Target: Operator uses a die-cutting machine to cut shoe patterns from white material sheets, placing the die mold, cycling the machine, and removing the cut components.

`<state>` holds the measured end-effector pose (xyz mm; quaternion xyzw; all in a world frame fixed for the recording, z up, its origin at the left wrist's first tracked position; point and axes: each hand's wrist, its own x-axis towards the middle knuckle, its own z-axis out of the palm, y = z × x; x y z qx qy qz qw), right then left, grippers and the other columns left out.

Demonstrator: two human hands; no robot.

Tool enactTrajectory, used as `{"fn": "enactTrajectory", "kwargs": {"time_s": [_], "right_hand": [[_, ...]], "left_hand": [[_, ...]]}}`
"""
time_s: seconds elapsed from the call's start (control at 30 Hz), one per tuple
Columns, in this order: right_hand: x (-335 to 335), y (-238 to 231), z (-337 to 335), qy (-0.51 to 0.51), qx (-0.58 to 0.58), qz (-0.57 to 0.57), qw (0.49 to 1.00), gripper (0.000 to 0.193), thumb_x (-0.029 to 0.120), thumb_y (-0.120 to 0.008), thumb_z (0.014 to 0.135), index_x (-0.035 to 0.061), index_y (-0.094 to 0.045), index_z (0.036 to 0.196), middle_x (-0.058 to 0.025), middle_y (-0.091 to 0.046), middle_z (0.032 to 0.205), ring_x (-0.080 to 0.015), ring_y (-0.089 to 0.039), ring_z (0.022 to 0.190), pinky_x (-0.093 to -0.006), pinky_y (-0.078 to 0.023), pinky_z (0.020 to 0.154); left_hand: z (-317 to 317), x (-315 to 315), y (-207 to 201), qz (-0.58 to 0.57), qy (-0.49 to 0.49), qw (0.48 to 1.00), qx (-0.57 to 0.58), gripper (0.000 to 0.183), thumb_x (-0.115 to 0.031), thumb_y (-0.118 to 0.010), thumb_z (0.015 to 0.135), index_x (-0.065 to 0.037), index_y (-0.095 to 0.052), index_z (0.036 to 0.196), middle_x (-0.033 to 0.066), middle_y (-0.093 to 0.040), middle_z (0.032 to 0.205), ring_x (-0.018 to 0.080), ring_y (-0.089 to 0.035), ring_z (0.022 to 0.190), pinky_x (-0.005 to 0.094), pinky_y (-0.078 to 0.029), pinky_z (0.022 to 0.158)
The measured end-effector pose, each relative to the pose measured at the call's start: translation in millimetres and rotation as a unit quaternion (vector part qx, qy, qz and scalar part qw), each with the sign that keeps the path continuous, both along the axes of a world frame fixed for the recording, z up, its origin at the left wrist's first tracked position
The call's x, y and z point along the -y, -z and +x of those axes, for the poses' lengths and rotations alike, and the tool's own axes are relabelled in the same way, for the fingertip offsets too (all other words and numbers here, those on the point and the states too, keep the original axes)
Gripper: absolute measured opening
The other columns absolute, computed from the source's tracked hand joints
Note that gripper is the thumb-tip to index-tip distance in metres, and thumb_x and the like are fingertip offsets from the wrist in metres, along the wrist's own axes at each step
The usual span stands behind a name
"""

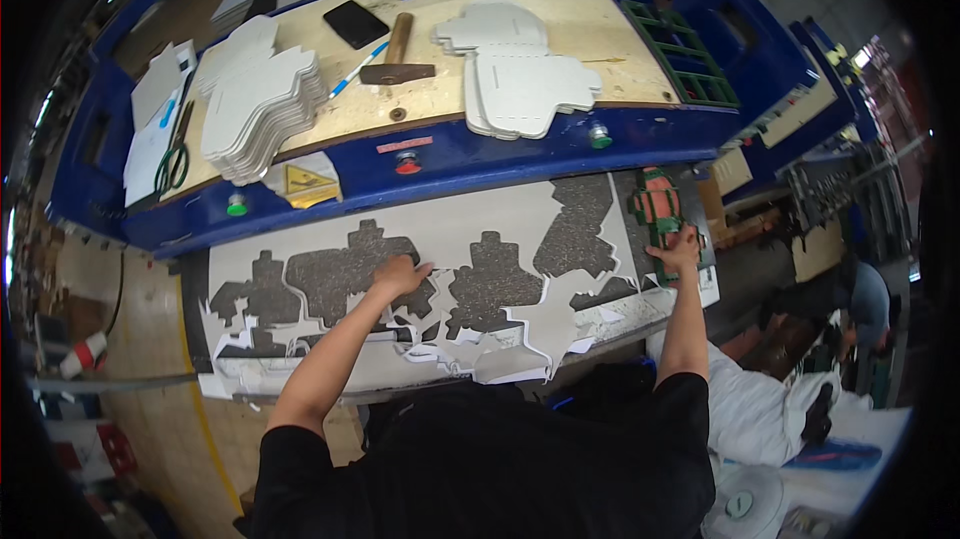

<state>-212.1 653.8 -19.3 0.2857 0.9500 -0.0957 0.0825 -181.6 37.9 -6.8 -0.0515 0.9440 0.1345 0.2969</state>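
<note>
A large pale cardboard sheet (470,204) lies on a dark speckled bed (350,274), with several shapes cut out of it. My left hand (400,277) rests at the sheet near the largest opening, thumb out to the right, its other fingers partly hidden. At the right end of the bed stands a cutting die (657,201) with a green frame and orange-red blocks. My right hand (682,251) grips its near end, thumb on the left and fingers on the right. Torn offcuts (545,324) of the sheet hang along the near edge.
Beyond a blue machine rail (520,149), a wooden table (400,124) bears two stacks of cut cardboard pieces (260,104) (530,89). A hammer (398,49), phone (356,25), pen (358,71) and scissors (174,161) lie there too. Another person (865,304) is at the right.
</note>
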Motion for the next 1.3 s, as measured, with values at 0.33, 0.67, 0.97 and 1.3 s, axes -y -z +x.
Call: {"fn": "enactTrajectory", "kwargs": {"time_s": [0.33, 0.67, 0.97, 1.3], "right_hand": [[-17.6, 2.9, -40.1, -0.005, -0.020, 0.062, 0.998, 0.138, 0.067, -0.083, 0.046, 0.0160, -0.017, 0.155, -0.0229, -0.024, 0.152, -0.0414, -0.018, 0.144, -0.0567, -0.016, 0.114], [-13.8, -2.8, -78.0, -0.085, -0.024, 0.000, 0.996, 0.112, 0.051, -0.087, 0.044, 0.0047, -0.046, 0.138, -0.0221, -0.055, 0.135, -0.0383, -0.053, 0.124, -0.0483, -0.042, 0.103], [-1.9, -63.6, 1.2, -0.223, -0.053, 0.196, 0.954, 0.113, 0.044, -0.084, 0.048, 0.0034, -0.036, 0.142, -0.0244, -0.051, 0.126, -0.0456, -0.048, 0.119, -0.0562, -0.042, 0.097], [217.0, -133.1, 49.3, -0.457, -0.034, -0.002, 0.889, 0.116, 0.027, -0.087, 0.038, 0.0015, -0.039, 0.140, -0.0229, -0.049, 0.124, -0.0416, -0.046, 0.119, -0.0513, -0.034, 0.104]], "left_hand": [[60.2, -20.2, 21.6, 0.072, 0.127, 0.989, 0.017, 0.042, -0.040, -0.045, 0.100, -0.005, -0.069, 0.106, 0.0222, -0.068, 0.103, 0.0409, -0.065, 0.100, 0.0526, -0.051, 0.086], [124.9, -32.2, 14.7, 0.182, 0.091, 0.978, 0.050, 0.052, -0.049, -0.044, 0.100, -0.004, -0.069, 0.098, 0.0207, -0.069, 0.097, 0.0411, -0.065, 0.095, 0.0493, -0.051, 0.082], [82.6, 136.2, -3.2, 0.227, -0.219, 0.926, -0.206, 0.034, -0.035, -0.060, 0.093, -0.005, -0.071, 0.106, 0.0147, -0.072, 0.105, 0.0248, -0.069, 0.093, 0.0386, -0.053, 0.084], [139.0, 360.0, 37.1, -0.164, -0.440, 0.858, -0.207, 0.107, -0.057, -0.083, 0.063, -0.005, -0.038, 0.145, 0.0284, -0.035, 0.146, 0.0423, -0.040, 0.133, 0.0570, -0.037, 0.104]]}}
